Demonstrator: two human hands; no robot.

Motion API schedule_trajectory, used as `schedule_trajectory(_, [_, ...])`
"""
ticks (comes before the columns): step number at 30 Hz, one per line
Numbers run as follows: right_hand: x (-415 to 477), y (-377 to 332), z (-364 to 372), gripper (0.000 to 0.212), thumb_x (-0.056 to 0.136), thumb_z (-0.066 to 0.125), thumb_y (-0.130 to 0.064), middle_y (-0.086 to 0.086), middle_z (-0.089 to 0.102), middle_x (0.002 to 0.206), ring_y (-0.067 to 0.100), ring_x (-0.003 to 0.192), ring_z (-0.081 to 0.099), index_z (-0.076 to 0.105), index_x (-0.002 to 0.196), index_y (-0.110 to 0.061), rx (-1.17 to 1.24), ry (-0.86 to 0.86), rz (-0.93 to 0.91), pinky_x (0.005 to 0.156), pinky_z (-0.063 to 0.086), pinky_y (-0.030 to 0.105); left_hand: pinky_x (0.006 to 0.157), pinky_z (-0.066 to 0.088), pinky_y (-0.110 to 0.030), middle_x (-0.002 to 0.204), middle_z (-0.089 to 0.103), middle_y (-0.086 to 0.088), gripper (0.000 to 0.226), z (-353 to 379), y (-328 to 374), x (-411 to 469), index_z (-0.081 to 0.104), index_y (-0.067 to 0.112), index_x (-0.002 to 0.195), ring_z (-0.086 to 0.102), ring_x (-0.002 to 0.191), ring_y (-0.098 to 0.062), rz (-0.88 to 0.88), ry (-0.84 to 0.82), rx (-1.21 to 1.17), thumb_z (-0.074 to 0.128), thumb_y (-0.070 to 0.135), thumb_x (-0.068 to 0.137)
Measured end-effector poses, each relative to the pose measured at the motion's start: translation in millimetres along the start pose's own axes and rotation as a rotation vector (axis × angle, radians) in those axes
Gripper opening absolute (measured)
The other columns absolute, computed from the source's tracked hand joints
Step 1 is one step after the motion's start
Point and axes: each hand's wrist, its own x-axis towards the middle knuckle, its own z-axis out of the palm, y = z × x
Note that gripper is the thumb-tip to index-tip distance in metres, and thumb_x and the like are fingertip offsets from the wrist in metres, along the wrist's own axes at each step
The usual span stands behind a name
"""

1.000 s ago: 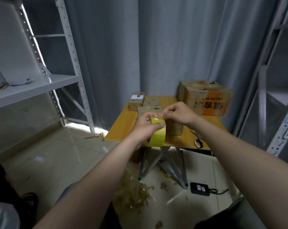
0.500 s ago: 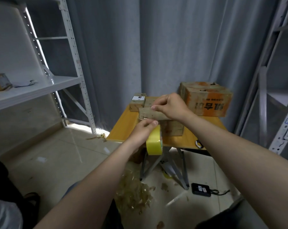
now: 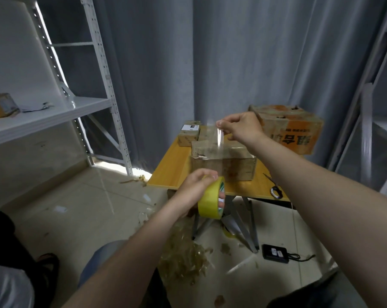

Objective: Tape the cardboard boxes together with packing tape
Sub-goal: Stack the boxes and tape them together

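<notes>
tape strip faint; left hand half-covers roll

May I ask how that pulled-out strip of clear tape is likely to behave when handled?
Probably floppy: the tape strip is thin film, taut only between the right hand and the roll in the left hand. Likely light, apt to cling to itself if slackened.

The scene is taken in by a single wide-angle view, worn at head height and aimed forward and down, with both forearms seen reaching away from the lower edge. The worktop is viewed closely from its near side, the curtain is faced behind it, and the floor is caught beneath and to the left.
</notes>
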Motion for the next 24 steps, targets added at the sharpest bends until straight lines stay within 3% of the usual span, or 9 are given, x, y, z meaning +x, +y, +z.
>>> schedule_trajectory(3, [4,1,0,0.015,0.086,0.084,-0.023,-0.008,0.077,0.074,-0.003,0.062,0.067,0.077,0.073,-0.025,-0.027,-0.005,-0.004,0.056,0.050,0.013,0.064,0.062,-0.041,0.087,0.075,-0.027,0.027,5,-5,3,0.058,0.013,0.122,0.073,0.062,-0.034,-0.051,-0.004,-0.047,0.060,0.034,0.105])
schedule_trajectory(6, [12,-1,5,0.019,0.087,0.084,-0.019,-0.011,0.071,0.061,-0.002,0.054,0.061,0.075,0.070,-0.023,0.005,0.043,-0.011,0.057,0.048,0.013,0.080,0.063,-0.052,0.084,0.076,-0.023,0.036,7,-11,7,0.060,0.011,0.115,0.074,0.070,-0.035,-0.151,0.029,-0.006,0.063,0.044,0.102])
schedule_trajectory(10, [20,2,8,0.017,0.088,0.083,-0.025,0.000,0.072,0.070,0.003,0.060,0.064,0.075,0.073,-0.023,-0.004,0.074,0.033,0.066,0.053,0.022,0.054,0.060,-0.033,0.082,0.079,-0.013,0.039,4,-18,5,0.055,0.017,0.125,0.077,0.067,-0.027,-0.174,0.035,0.072,0.061,0.049,0.102])
schedule_trajectory(12, [27,5,8,0.016,0.087,0.084,-0.025,-0.005,0.072,0.069,-0.002,0.055,0.063,0.074,0.075,-0.024,0.029,0.068,0.049,0.060,0.052,0.020,0.059,0.059,-0.037,0.087,0.079,-0.017,0.036,1,-20,5,0.054,0.019,0.127,0.077,0.069,-0.030,-0.111,0.035,0.052,0.059,0.045,0.104])
schedule_trajectory(14, [35,6,7,0.015,0.086,0.085,-0.027,-0.014,0.072,0.065,-0.002,0.059,0.063,0.075,0.075,-0.026,0.004,0.039,0.058,0.054,0.051,0.016,0.073,0.055,-0.045,0.091,0.079,-0.018,0.033,0,-21,4,0.058,0.022,0.125,0.076,0.078,-0.036,-0.104,0.029,0.068,0.056,0.048,0.104])
schedule_trajectory(16, [44,9,12,0.014,0.084,0.086,-0.028,-0.014,0.073,0.068,0.003,0.066,0.063,0.076,0.074,-0.027,-0.049,-0.004,0.056,0.053,0.049,0.016,0.076,0.053,-0.042,0.091,0.079,-0.017,0.033,-2,-21,5,0.064,0.025,0.117,0.075,0.083,-0.037,-0.144,0.082,0.094,0.057,0.053,0.102])
schedule_trajectory(18, [53,15,22,0.011,0.085,0.086,-0.028,-0.009,0.073,0.076,0.005,0.071,0.061,0.078,0.078,-0.026,-0.078,-0.021,0.070,0.058,0.045,0.018,0.067,0.059,-0.036,0.090,0.079,-0.015,0.036,-4,-17,8,0.068,0.024,0.110,0.076,0.078,-0.030,-0.171,0.146,0.166,0.059,0.058,0.099])
schedule_trajectory(21, [68,26,37,0.012,0.086,0.085,-0.029,-0.005,0.073,0.087,0.006,0.080,0.061,0.081,0.091,-0.018,-0.058,0.013,0.112,0.069,0.044,0.021,0.074,0.058,-0.042,0.091,0.074,-0.010,0.046,-9,-8,15,0.068,0.020,0.110,0.075,0.086,-0.030,-0.155,0.209,0.277,0.060,0.063,0.095])
schedule_trajectory(24, [85,37,48,0.011,0.086,0.085,-0.029,-0.010,0.072,0.084,0.008,0.093,0.063,0.077,0.078,-0.027,-0.113,-0.011,0.131,0.082,0.042,0.024,0.083,0.061,-0.048,0.103,0.077,-0.016,0.042,-12,1,20,0.071,0.021,0.111,0.076,0.095,-0.035,-0.200,0.188,0.246,0.064,0.059,0.094])
